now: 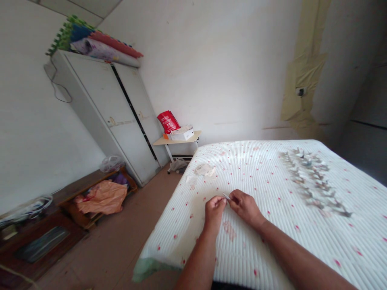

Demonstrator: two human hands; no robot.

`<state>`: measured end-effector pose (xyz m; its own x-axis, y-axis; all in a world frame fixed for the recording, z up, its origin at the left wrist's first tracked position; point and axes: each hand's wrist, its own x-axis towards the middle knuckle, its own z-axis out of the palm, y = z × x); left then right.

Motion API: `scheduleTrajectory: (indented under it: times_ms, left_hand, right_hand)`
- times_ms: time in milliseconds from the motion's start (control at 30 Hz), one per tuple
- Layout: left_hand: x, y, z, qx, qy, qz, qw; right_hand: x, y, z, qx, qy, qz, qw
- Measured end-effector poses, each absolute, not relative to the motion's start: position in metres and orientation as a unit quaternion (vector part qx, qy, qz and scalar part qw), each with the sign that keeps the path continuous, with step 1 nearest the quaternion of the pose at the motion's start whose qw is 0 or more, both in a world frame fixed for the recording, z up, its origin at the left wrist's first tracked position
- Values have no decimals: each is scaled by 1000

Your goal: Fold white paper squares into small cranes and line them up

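Over the near part of a white ribbed bedspread (pixel 248 249) with red spots, my two hands nearly meet. My left hand (pixel 215 207) is pinched at one end of a small thin pale piece (pixel 225 196). The fingers of my right hand (pixel 243 203) are closed on the same piece from the other side. What the piece is cannot be made out, as the fingertips cover much of it. Beyond my hands, to the left, lies a small pile of pale papers (pixel 204 169). Several small folded figures (pixel 317 175) stand in rows at the right on the bedspread.
A small table (pixel 193 137) with a red bag (pixel 168 121) and a white box (pixel 182 134) stands past the bed's far left corner. A grey cabinet (pixel 102 108) leans in view at the left, near a low wooden unit with an orange cloth (pixel 104 196).
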<state>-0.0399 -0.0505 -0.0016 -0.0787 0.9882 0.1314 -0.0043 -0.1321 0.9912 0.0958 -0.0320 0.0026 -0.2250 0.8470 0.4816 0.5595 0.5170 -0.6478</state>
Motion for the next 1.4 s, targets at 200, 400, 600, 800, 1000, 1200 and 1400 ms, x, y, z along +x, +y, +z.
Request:
scheduleTrajectory:
  times_ms: [200,400,600,800,1000,1200,1400]
  left_hand:
    - [-39,-48,-4,493,482,563,455]
    - [-38,-47,-4,480,480,578,453]
    - [-38,-49,-2,458,479,596,453]
    - [-42,-46,-11,429,460,626,460]
    - [-44,-43,-14,415,449,636,471]
    - [-43,-46,-10,431,435,628,480]
    - [-43,-50,-3,456,457,595,479]
  right_hand:
    - [94,-38,11,-430,-830,-58,351]
    - [91,-42,18,-405,-834,-117,356]
    - [89,-42,18,-389,-837,-118,366]
    - [90,-43,17,-340,-864,-71,364]
    - [110,-35,12,-313,-843,63,433]
    - [110,-33,13,-294,-822,182,452]
    - [105,-36,13,-291,-814,227,449]
